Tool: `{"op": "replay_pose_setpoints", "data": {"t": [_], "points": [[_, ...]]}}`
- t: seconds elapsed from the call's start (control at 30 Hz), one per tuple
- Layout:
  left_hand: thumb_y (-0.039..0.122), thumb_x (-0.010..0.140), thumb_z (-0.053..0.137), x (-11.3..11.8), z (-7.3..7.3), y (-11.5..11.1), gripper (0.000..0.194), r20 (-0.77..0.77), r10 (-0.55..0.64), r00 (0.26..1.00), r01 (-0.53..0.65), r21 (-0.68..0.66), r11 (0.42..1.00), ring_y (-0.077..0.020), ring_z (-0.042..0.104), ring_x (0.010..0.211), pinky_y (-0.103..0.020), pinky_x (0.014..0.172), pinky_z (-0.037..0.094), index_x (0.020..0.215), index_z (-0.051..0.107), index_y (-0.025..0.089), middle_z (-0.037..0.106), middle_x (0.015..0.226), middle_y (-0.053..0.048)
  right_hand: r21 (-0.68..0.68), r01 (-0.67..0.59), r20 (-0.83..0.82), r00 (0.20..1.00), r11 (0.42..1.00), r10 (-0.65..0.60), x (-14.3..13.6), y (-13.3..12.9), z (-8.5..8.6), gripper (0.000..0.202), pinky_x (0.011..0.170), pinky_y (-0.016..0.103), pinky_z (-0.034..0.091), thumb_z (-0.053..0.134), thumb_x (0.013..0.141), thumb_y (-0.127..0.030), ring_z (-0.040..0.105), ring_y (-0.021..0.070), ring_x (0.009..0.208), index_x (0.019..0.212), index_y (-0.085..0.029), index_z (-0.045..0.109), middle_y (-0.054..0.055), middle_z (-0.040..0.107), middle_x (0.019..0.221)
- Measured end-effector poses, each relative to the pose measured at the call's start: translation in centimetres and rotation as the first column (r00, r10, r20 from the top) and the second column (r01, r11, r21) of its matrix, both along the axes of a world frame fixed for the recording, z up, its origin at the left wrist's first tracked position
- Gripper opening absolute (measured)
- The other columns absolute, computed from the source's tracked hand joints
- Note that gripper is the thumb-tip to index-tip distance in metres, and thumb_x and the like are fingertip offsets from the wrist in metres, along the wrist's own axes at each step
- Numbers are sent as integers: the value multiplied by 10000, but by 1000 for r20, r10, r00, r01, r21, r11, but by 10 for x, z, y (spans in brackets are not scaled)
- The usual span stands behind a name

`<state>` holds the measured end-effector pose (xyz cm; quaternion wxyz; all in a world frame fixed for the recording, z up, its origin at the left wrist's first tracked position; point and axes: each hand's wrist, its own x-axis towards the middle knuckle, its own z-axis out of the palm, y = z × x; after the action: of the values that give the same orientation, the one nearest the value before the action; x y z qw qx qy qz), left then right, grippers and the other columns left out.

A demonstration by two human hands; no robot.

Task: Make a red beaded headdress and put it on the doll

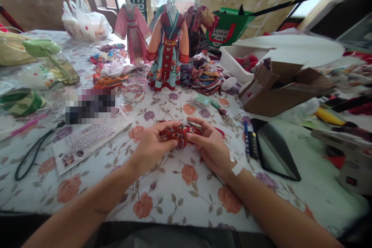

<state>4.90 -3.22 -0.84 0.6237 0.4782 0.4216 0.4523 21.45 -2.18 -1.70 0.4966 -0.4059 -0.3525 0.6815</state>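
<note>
Over the middle of the table, a small red patterned piece of fabric (180, 135), like a doll's garment, is held between both hands. My left hand (152, 145) pinches its left side between thumb and fingers. On the other side, my right hand (213, 147) presses its thumb onto the cloth with the fingers behind. A slim metal edge shows beside the right fingers, and a red loop (220, 132) pokes out past them; what tool this is I cannot tell. White tape strips (238, 166) stick to my right wrist.
Doll forms in robes (165, 50) stand behind my hands. A cardboard box (276, 89) and a black tablet-like slab (276, 149) lie right, with pencils (247, 139). Left are a rhinestone sheet (90, 143), tape roll (133, 92) and green-lidded jug (62, 64). Small beads (231, 120) lie loose.
</note>
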Motion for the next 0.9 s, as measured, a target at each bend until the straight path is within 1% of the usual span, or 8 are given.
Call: {"op": "replay_pose_setpoints", "data": {"t": [0.1,0.2,0.3,0.4,0.53,0.63,0.73,0.9], "points": [[52,677,642,0,2,-1,489,-14,-9,1000,9,0,1000,-191,646,965,-308,847,510,1149,597,168,694,1078,-59,16,19,17,1000,1000,-19,-1,0,-1,553,679,269,500,811,588,-181,637,141,721,1081,-207,560,4,684,811],[49,671,640,1,4,-1,504,-80,2,997,-1,14,1000,-206,643,977,-319,833,522,1160,589,159,676,1113,-73,34,26,27,999,999,-27,-1,-1,-2,555,675,261,497,811,584,-182,637,138,720,1079,-210,561,6,688,830],[51,677,631,1,3,-1,509,-134,2,991,6,56,998,-207,642,972,-324,813,534,1170,588,171,652,1155,-76,49,30,50,998,998,-33,-1,-1,-3,568,660,267,497,814,583,-203,636,146,713,1089,-211,558,8,690,814],[54,682,628,1,0,-1,511,-157,9,988,6,99,995,-206,635,983,-324,813,538,1175,590,184,623,1203,-77,62,40,66,997,997,-44,-1,-1,-3,575,653,267,496,818,579,-210,631,143,697,1093,-210,561,6,690,802],[57,680,632,1,-1,-1,507,-169,29,985,-12,99,995,-205,633,988,-320,811,543,1169,596,184,585,1262,-81,64,53,79,995,997,-58,-1,-1,-3,578,606,246,482,819,573,-205,605,118,621,1090,-208,561,-10,676,754],[61,679,635,1,-1,-1,510,-166,39,985,-21,104,994,-207,639,973,-329,802,550,1171,597,188,572,1281,-84,69,68,85,994,995,-73,-3,-2,-2,579,596,247,484,824,565,-209,599,118,611,1083,-213,566,-16,667,748],[65,687,630,2,-5,-1,508,-175,45,984,-22,132,991,-213,639,977,-346,818,551,1176,598,201,584,1264,-84,73,83,93,992,994,-90,-4,-3,-1,561,607,253,490,829,560,-213,600,118,615,1062,-222,579,-19,660,764],[56,689,622,2,-11,-2,515,-192,65,979,-29,183,983,-235,600,1079,-360,889,530,1176,610,223,579,1277,-73,65,107,101,988,992,-113,-5,-3,0,566,621,280,496,832,557,-228,585,120,585,1061,-239,577,-23,654,763]]}}
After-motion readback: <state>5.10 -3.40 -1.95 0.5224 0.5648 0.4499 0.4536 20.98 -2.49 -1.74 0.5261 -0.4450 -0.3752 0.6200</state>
